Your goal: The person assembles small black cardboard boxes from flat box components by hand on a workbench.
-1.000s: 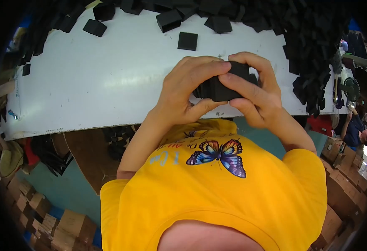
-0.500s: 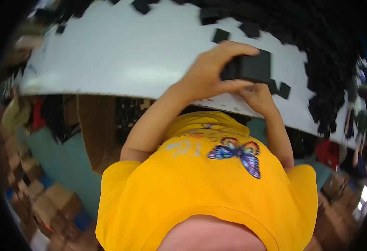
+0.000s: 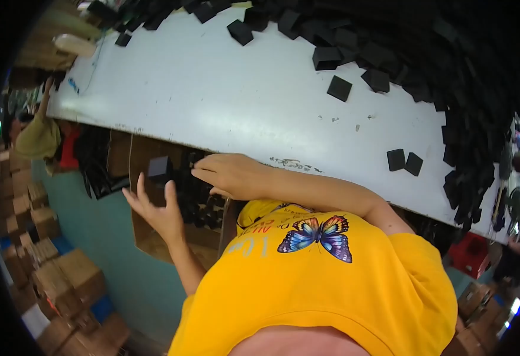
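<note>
My left hand [image 3: 158,215] is open with its fingers spread, over the near left part of a cardboard carton [image 3: 147,243] below the table edge. A small black box [image 3: 160,168] shows just beyond its fingertips, against the carton's inner side. My right hand [image 3: 236,175] reaches across to the left along the table edge, its fingers stretched out over the carton and its palm side hidden. Many black boxes [image 3: 209,215] lie inside the carton, partly covered by my right hand.
A large heap of black boxes [image 3: 444,65] covers the far and right parts of the white table [image 3: 183,83]. A single box [image 3: 339,88] and a pair [image 3: 404,162] lie apart from it. Cartons [image 3: 70,279] are stacked at left, near another person's sleeve [image 3: 37,137].
Both hands have moved from above the table, where they held black boxes, down and left to the carton. The left hand has spread its fingers. The view has shifted too.
</note>
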Demonstrator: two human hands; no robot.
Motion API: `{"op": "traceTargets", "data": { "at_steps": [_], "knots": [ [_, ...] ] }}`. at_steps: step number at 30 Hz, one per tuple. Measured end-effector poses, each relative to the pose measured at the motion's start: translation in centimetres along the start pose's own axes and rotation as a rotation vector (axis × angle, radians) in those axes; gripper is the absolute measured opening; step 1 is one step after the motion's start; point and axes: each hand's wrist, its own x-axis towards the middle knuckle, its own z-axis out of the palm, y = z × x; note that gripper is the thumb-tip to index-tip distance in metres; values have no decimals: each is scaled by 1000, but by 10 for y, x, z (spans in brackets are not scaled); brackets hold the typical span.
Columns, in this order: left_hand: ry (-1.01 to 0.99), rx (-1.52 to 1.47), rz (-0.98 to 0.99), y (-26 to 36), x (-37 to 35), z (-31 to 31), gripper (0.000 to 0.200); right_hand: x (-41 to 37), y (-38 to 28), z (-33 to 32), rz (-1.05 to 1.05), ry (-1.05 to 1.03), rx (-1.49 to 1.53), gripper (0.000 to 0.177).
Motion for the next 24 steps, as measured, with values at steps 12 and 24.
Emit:
{"op": "traceTargets", "data": {
  "at_steps": [12, 24],
  "knots": [
    [-375, -647, 804, 217, 77, 212, 38, -120, 54, -164, 568, 517, -782, 25],
    [-867, -666, 468, 243, 14, 201, 18, -183, 15, -217, 794, 982, -92, 15]
  ]
}}
